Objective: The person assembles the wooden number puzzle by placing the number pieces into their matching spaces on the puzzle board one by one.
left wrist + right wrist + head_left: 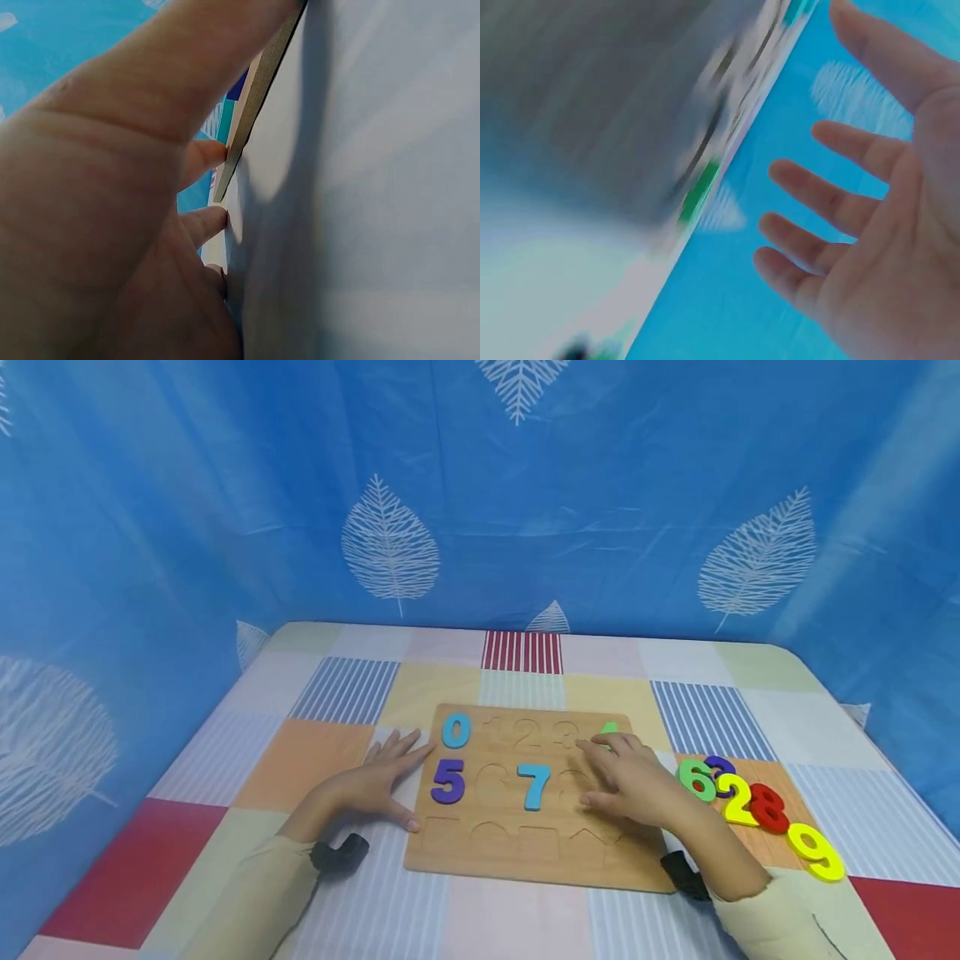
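Observation:
A wooden number board (487,870) lies on the table in the head view. A blue 0 (447,732), a purple 5 (457,787), a blue 7 (536,787) and a green 4 (610,727), mostly hidden, are on it. My left hand (375,781) is spread at the board's left edge, with thumb and forefinger touching it; it holds nothing. Over the right part of the board is my right hand (633,781), fingers loosely extended near the 4. In the right wrist view, the right palm (885,247) is bare and its fingers are apart.
Right of the board, a loose group holds a green 6 (687,777), a purple 3 (720,763), a yellow 2 (741,795), a red 8 (770,808) and a yellow 9 (828,858). A patchwork cloth (517,927) covers the table. Blue leaf-patterned curtain (562,510) surrounds it.

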A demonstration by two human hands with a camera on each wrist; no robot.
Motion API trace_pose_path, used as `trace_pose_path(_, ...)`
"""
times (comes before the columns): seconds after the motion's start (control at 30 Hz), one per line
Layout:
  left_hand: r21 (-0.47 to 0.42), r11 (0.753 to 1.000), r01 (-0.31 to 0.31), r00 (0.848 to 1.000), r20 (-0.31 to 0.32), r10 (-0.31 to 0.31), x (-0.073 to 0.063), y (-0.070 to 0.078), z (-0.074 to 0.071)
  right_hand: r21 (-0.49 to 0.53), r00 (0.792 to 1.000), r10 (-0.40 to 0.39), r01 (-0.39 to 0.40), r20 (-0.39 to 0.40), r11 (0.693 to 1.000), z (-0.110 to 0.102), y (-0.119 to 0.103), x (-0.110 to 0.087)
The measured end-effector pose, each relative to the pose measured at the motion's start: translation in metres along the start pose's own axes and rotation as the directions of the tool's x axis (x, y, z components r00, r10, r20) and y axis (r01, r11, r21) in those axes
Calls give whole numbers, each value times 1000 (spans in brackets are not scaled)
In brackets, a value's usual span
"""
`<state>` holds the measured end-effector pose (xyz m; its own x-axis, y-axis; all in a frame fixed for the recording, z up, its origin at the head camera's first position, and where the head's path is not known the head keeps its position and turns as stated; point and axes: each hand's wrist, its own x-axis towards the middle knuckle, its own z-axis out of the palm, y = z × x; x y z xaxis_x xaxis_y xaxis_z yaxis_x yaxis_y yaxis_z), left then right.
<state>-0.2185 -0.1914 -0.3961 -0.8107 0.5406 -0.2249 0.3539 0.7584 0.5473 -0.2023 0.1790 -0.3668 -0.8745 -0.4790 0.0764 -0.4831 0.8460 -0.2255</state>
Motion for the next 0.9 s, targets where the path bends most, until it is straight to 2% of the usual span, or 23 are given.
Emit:
trace_pose_path(0.23,-3,1000,8,1000,-12,-8,-1,-3,0,-22,986,154,-153,67,988,-29,44,-14)
trace_pose_path(0.37,-8,1000,-5,1000,-15,4,-1,-3,2,-38,966,218,-215,139,976,-36,63,-22)
trace_pose_path(0.47,-7,1000,-9,1000,-14,9,0,-2,3,-44,931,292,-289,218,956,-38,74,-28)
trace_pose_path(0.63,-7,1000,6,1000,-15,-6,1,-2,5,-104,848,407,-396,340,912,-41,87,-31)
trace_pose_path(0.7,-5,1000,7,1000,-15,-8,1,-3,5,-118,828,425,-412,364,904,-42,90,-31)
trace_pose_path(0.8,-5,1000,3,1000,-17,-3,1,-4,5,-114,822,428,-417,377,902,-41,93,-30)
trace_pose_path(0.9,-2,1000,-1,1000,-20,1,1,-4,5,-111,828,416,-405,375,907,-40,95,-29)
